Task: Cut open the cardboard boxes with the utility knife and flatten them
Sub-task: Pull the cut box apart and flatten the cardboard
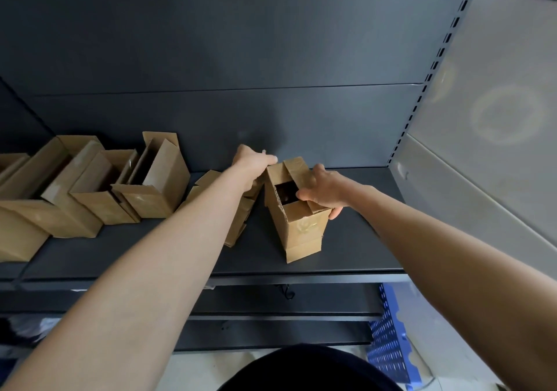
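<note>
Cardboard box (pixel 297 210) standing upright on the dark metal shelf (pixel 346 240), right of centre, its top flaps partly open and a dark cavity showing inside. Clear tape is glinting on its front face.

Right hand (pixel 324 190) is gripping the box's top right edge: fingers are curling over a folded-in flap, thumb is pressing the outer side. Closed on the box.

Left hand (pixel 251 161) is reaching past the box's upper left corner, fingers bunched around something thin and pale poking out by the knuckles; whether that is the utility knife cannot be told. The hand is touching or nearly touching the box's back flap, exact contact unclear. Both forearms are extending bare from the bottom of the view.

Flattened cardboard pieces (pixel 238 219) are lying just left of the box, partly hidden under the left forearm.

Row of other boxes (pixel 99 192) is sitting further left along the same shelf, several tipped on their sides with flaps open, crowded against one another, well apart from the held box.

Grey back panel (pixel 241 44) is rising behind the shelf. Slotted upright (pixel 422 101) is running along its right edge. Blue perforated crate (pixel 388 342) is showing below at lower right.
</note>
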